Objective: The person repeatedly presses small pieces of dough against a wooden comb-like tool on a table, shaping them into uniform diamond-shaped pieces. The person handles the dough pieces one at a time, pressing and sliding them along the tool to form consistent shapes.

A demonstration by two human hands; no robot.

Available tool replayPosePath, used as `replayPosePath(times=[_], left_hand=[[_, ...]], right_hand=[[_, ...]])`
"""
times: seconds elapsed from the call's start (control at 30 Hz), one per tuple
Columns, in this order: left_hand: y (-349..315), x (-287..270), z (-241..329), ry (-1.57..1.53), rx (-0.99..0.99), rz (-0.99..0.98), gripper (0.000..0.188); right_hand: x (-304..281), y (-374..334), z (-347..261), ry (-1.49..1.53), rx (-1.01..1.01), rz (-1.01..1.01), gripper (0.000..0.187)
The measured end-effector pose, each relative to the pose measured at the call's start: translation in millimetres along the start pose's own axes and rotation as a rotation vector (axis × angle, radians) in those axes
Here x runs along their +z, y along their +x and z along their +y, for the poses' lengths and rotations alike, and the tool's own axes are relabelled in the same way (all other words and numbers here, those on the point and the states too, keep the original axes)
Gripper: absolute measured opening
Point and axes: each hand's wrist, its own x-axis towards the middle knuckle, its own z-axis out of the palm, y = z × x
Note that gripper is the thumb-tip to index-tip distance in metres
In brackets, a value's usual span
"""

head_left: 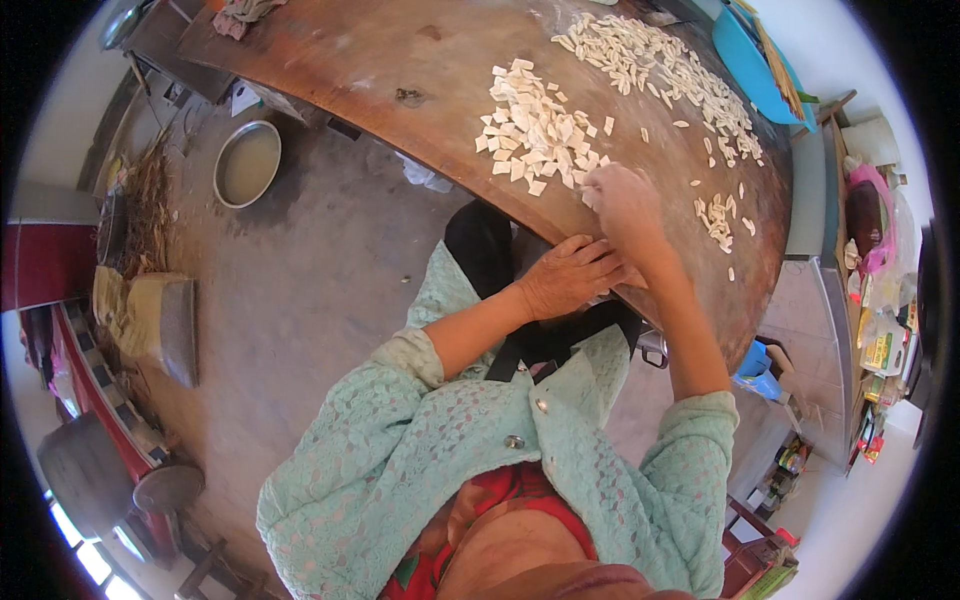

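On the brown wooden table lies a pile of small, flat, pale dough pieces [535,125]. At the pile's near edge my right hand [622,205] is bent down with its fingers closed, a dough piece showing at the fingertips. Close to my right wrist, my left hand [568,278] rests at the table's edge with its fingers stretched out side by side, nothing visible in it. A small group of rolled dough pieces [716,220] lies to the right of my right hand. Farther back spreads a larger heap of rolled dough pieces [670,65].
The table's edge [400,150] runs slanting in front of me. A blue basin [765,65] stands at the far right, beside a grey cabinet [810,330]. On the floor at left sit a metal basin [248,165] and a padded seat [165,325].
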Motion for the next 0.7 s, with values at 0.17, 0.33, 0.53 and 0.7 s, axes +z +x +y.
replayPosePath(times=[0.17,0.33,0.53,0.7], left_hand=[[-1.3,2.9,0.3,-0.012,-0.006,0.018,0.043],[0.7,0.3,0.6,-0.007,-0.006,-0.014,0.045],[-1.2,6.4,0.6,-0.027,-0.01,0.006,0.044],[-3.6,4.4,-2.6,0.056,0.062,0.021,0.039]], right_hand=[[-31.5,-21.5,30.2,0.436,0.356,0.236,0.016],[-13.3,10.5,51.1,0.506,0.304,0.303,0.016],[-1.7,71.1,10.2,0.508,0.188,0.235,0.016],[17.7,101.6,-26.4,0.476,0.027,0.176,0.014]])
